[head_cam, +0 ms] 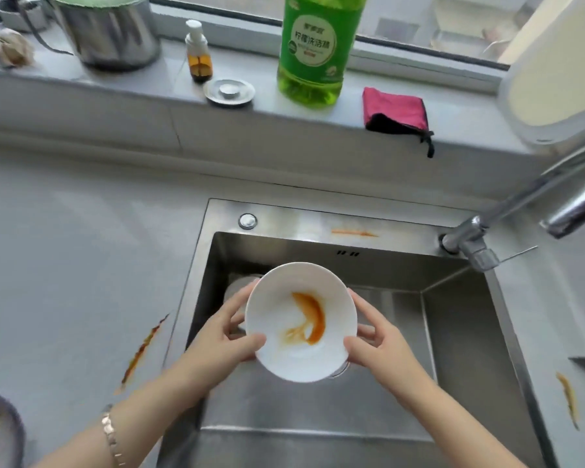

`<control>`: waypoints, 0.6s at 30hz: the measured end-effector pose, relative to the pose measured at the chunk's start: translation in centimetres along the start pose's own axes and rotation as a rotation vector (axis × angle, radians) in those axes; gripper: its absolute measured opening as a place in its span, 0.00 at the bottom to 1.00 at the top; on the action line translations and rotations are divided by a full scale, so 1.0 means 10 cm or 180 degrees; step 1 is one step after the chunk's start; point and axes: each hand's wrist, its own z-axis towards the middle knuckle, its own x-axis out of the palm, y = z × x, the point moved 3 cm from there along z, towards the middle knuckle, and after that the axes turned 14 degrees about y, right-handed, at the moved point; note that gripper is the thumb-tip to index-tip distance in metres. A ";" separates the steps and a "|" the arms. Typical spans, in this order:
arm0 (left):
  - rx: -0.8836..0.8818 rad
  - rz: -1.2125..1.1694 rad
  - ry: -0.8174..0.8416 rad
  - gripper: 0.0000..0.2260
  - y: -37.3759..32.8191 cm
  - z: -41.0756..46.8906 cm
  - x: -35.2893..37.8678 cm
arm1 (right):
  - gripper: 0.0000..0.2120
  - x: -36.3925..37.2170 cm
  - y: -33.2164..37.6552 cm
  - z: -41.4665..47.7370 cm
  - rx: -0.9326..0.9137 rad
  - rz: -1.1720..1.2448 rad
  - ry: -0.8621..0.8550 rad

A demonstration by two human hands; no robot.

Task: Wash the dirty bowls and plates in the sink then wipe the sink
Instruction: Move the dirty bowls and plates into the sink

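Grey surface [81,248] and steel sink [470,332]: my left hand [217,336] and right hand [382,339] hold the sauce-streaked bowl [301,319] above the basin, fingers [244,298] curled round its rim. I judge washing not yet begun; wiping remains.

White bowl [284,288], tilted with its inside facing up and streaked with orange sauce, held by its rim above the steel sink [466,339] between the left hand [217,336] and right hand [382,339]. A second white dish [238,287], partly hidden, lies in the basin's far-left corner. An orange smear marks the sink's back ledge.
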 end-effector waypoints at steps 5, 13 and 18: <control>-0.0409 -0.0204 0.0263 0.41 0.55 0.78 0.61 | 0.31 -0.78 -0.67 0.10 0.0322 0.0235 -0.0069; -0.0665 -0.0229 -0.0280 0.33 1.35 1.49 0.71 | 0.31 -1.27 -1.34 0.86 0.0738 0.0224 0.0397; -0.0712 -0.0051 -0.0756 0.33 1.59 1.65 0.57 | 0.29 -1.26 -1.46 1.25 0.0705 0.0044 0.0558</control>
